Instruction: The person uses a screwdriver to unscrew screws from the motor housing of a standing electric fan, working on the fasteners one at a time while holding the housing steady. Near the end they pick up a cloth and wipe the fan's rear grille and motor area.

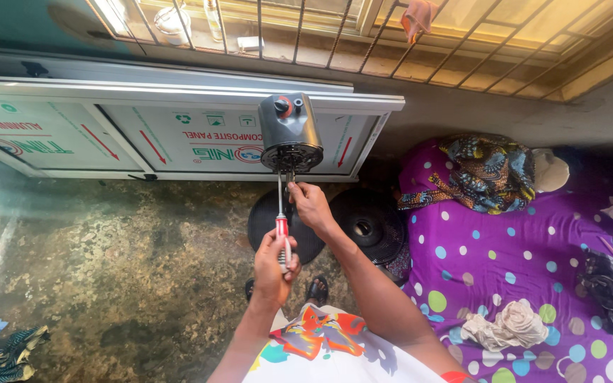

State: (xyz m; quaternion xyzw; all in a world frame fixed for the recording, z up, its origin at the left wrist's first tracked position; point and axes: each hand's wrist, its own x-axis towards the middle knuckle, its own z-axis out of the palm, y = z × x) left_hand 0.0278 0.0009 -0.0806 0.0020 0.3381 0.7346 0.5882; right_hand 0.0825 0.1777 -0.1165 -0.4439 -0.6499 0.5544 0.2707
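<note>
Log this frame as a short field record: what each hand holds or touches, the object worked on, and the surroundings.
left hand: left hand grips the red-and-grey handle of a screwdriver, shaft pointing up
right hand: right hand pinches near the screwdriver tip, under the motor housing
object: dark grey fan motor housing with a red knob, upright
floor: two round black fan parts on mottled concrete floor
right side: purple polka-dot sheet
behind: white framed panel along the wall

A glossy dark plastic fan motor housing (290, 132) with a red knob sits above a screwdriver (282, 220) with a bright metal shaft and a red and white plastic handle. The concrete floor (122, 269) looks rough and mottled. The purple dotted bedsheet (505, 269) is soft cloth.
</note>
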